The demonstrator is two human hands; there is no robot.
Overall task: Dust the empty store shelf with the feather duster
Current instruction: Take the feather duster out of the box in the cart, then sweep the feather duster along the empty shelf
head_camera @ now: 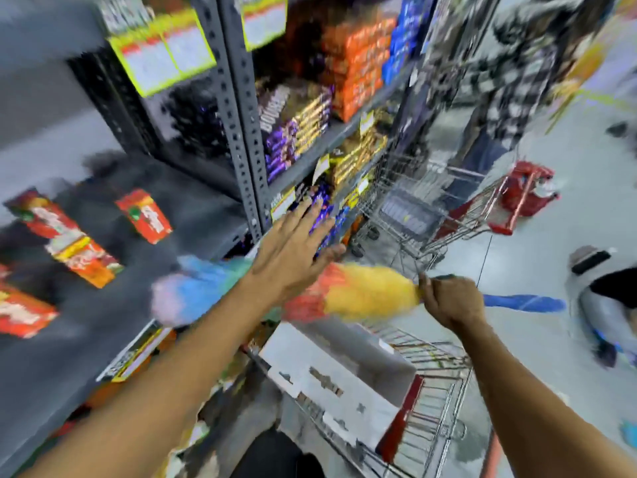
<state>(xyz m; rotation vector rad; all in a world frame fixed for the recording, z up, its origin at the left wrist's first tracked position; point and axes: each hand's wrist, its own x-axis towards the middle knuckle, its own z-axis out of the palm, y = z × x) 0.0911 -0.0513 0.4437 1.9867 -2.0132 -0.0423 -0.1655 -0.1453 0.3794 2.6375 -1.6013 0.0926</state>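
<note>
A rainbow feather duster [358, 293] lies level across the middle of the blurred view, its pink and blue tip [182, 294] over the front of a dark grey shelf [113, 336]. My right hand [448, 300] is shut on its blue handle [524, 302] just behind the yellow feathers. My left hand [296, 251] is stretched out flat above the duster, fingers apart, holding nothing. The shelf carries a few red and orange boxes [82, 250] at its left.
A grey upright post [241, 132] divides the shelf from stocked shelves of chocolate packs [296, 129]. A wire cart with a cardboard box [331, 370] stands below my arms. Another cart [444, 208] and a person in a checked shirt [496, 84] are ahead; another person crouches right [606, 305].
</note>
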